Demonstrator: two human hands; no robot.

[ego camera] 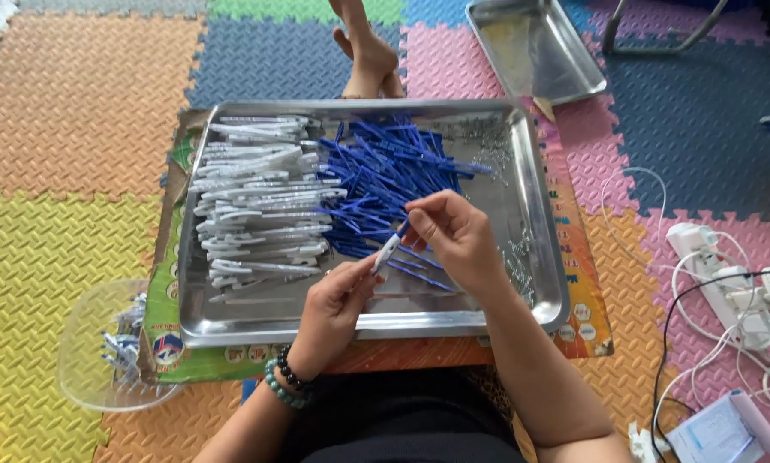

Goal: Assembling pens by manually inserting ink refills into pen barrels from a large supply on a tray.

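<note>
My left hand (333, 304) holds a white plastic piece (386, 253) by its lower end, over the near part of a large metal tray (539, 283). My right hand (454, 236) pinches a small blue plastic piece (402, 230) at the white piece's top end. In the tray, a heap of white plastic pieces (256, 193) lies on the left and a heap of blue plastic sticks (385, 176) in the middle. Small metal springs (515, 257) are scattered along the tray's right side.
The tray rests on a flat cardboard box (586, 321) on coloured foam floor mats. A clear plastic bowl (93, 343) with assembled pieces sits at the left. A second metal tray (535, 47) lies beyond, near a person's foot (369, 51). A power strip with white cables (728, 291) lies at the right.
</note>
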